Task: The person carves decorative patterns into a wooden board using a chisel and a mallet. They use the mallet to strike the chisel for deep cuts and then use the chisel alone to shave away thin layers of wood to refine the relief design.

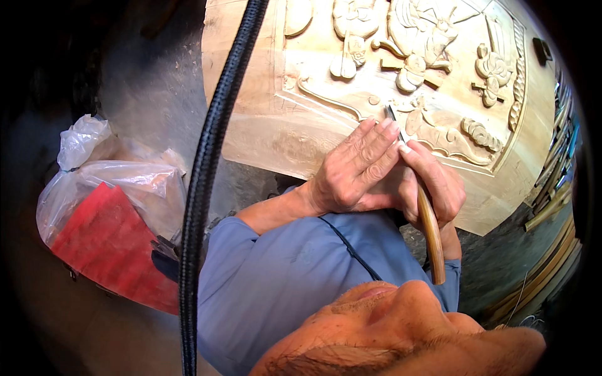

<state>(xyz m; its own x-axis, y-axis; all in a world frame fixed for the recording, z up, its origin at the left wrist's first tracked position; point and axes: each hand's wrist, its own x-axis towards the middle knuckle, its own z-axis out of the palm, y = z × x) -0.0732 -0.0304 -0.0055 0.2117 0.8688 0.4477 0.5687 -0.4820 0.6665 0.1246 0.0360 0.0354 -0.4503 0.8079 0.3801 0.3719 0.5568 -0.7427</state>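
A carving chisel with a long brown wooden handle and a narrow metal blade slants across the near edge of a pale carved wooden panel. My right hand is closed around the upper part of the handle. Beside it, my left hand has its fingers laid together along the blade, fingertips pressing on the metal; its thumb is partly hidden behind the right hand. The blade's tip meets the wood beside a low-relief leaf or flower shape. Raised figures stand out farther up the panel.
Many tools with long handles lie along the right side. At left, a clear plastic bag sits by a red board or seat. A black braided cable crosses the view from top to bottom. A small dark block rests at the panel's far right.
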